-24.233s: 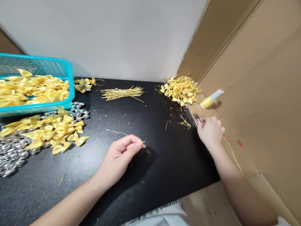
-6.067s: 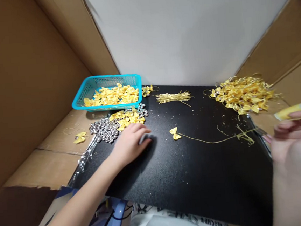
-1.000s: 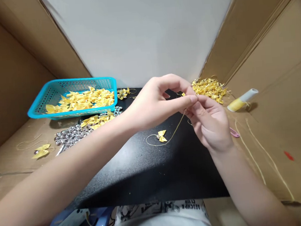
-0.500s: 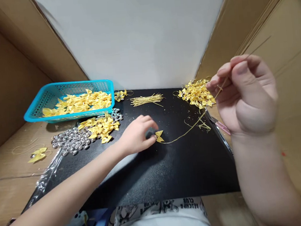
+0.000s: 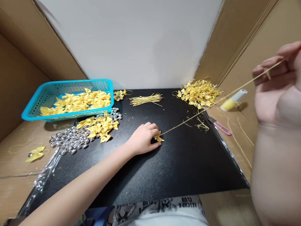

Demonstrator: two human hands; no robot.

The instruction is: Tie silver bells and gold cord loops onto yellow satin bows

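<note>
On the black table [image 5: 186,166], my left hand [image 5: 144,138] presses down with its fingers closed on a small yellow ribbon bow [image 5: 159,139] that has a silver bead at its middle. A thin gold thread [image 5: 190,118] runs tight and straight from the bow up to the right. Raised at the right edge of the view, my right hand [image 5: 287,83] pinches the other end of the thread; its fingertips are partly cut off by the frame. Left of my left hand lie a pile of yellow bows [image 5: 101,127] and many silver beads [image 5: 70,139].
A blue basket [image 5: 69,116] of yellow bows stands at the back left. Cut gold threads [image 5: 146,99] lie at the back middle. Finished bows with loops [image 5: 201,93] are heaped at the back right, near a thread spool [image 5: 233,100] and a pink-handled cutter [image 5: 221,127]. Cardboard walls flank both sides.
My right hand has moved outward to the right, and the slack thread is now pulled straight. My left hand has settled lower onto the bow. The spool has come into view.
</note>
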